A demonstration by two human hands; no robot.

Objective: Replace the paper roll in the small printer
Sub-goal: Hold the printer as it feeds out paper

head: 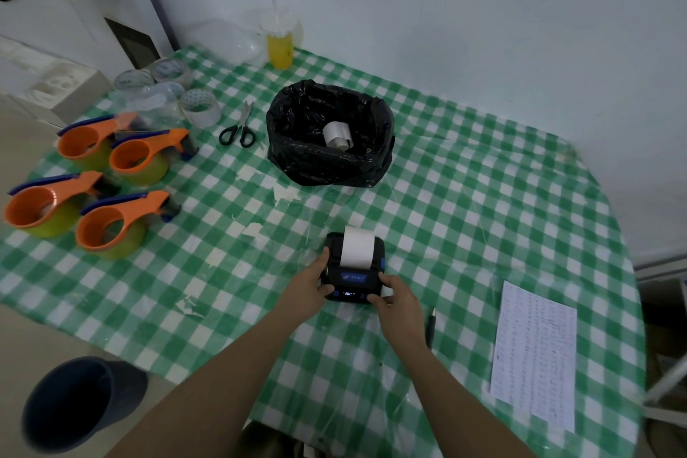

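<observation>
A small black printer [353,277] with blue buttons and a lit display sits on the green checked tablecloth near the table's front middle. A white strip of paper [357,247] comes out of its slot and lies back over the lid. My left hand [310,281] grips the printer's left side. My right hand [396,299] holds its front right corner, fingers on the casing. A second white paper roll [336,135] lies inside a bin lined with a black bag [297,130] behind the printer.
Several orange tape dispensers [93,193] and clear tape rolls [199,106] fill the left side. Black-handled scissors [239,128] lie beside the bin. A yellow drink cup [279,45] stands at the back. A printed sheet [535,353] and a pen [431,325] lie at the right.
</observation>
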